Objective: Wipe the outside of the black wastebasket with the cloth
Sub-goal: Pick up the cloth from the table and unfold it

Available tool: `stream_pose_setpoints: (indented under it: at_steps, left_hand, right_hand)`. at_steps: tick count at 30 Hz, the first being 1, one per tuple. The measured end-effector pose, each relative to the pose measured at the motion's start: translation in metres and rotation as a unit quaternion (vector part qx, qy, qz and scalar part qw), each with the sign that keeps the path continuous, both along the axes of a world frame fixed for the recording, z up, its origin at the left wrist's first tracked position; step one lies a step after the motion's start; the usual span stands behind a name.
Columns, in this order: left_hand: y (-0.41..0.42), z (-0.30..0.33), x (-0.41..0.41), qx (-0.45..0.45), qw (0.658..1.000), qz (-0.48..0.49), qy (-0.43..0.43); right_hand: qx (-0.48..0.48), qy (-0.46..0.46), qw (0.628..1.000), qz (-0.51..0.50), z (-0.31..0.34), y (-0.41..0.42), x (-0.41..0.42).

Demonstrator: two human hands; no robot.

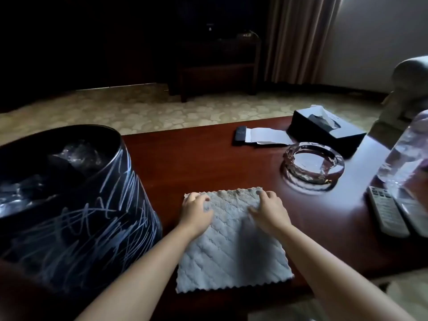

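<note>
A pale blue quilted cloth (231, 242) lies flat on the dark red wooden surface (208, 158), at 6 o'clock in the head view. The left hand (196, 212) pinches its far left corner, fingers curled in a narrow grip on the fabric; the right hand (268, 209) rests on the far right corner, fingers bent onto it. The black wastebasket (76, 218), scrawled with white lines, stands at 9 o'clock, just beside the cloth. A glass ashtray (312, 167) sits at 2 o'clock.
</note>
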State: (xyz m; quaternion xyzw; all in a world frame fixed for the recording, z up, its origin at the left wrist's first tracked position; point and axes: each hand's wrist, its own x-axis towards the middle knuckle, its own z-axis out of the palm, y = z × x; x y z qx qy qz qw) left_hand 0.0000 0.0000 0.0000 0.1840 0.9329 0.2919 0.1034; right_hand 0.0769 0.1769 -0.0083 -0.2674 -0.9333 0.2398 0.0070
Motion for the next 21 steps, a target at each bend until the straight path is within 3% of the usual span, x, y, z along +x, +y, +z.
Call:
stream_pose_setpoints:
  at_steps: [3, 7, 10, 12, 16, 21]
  left_hand:
    - [0.001, -0.006, -0.012, -0.017, 0.997, 0.062, 0.03]
    - [0.002, -0.013, -0.024, -0.068, 0.992, 0.11, -0.001]
    - [0.002, -0.017, -0.028, -0.052, 0.988, 0.143, -0.04]
    - [0.002, -0.017, -0.025, -0.04, 0.988, 0.148, -0.021]
    - [0.001, -0.006, -0.018, 0.082, 0.981, 0.174, -0.032]
    - [-0.012, 0.027, 0.007, 0.225, 0.963, 0.139, -0.044]
  right_hand:
    - [0.003, 0.014, 1.0, -0.004, -0.003, 0.002, -0.009]
    - [-0.052, 0.01, 0.998, -0.027, -0.003, 0.0, -0.021]
    - [-0.035, -0.011, 0.999, -0.013, -0.005, -0.002, -0.025]
    - [-0.015, -0.002, 1.0, -0.003, -0.007, -0.005, -0.025]
    - [-0.044, 0.046, 0.998, -0.02, 0.001, -0.013, -0.018]
    - [-0.124, 0.1, 0.986, -0.056, 0.028, -0.026, 0.0]
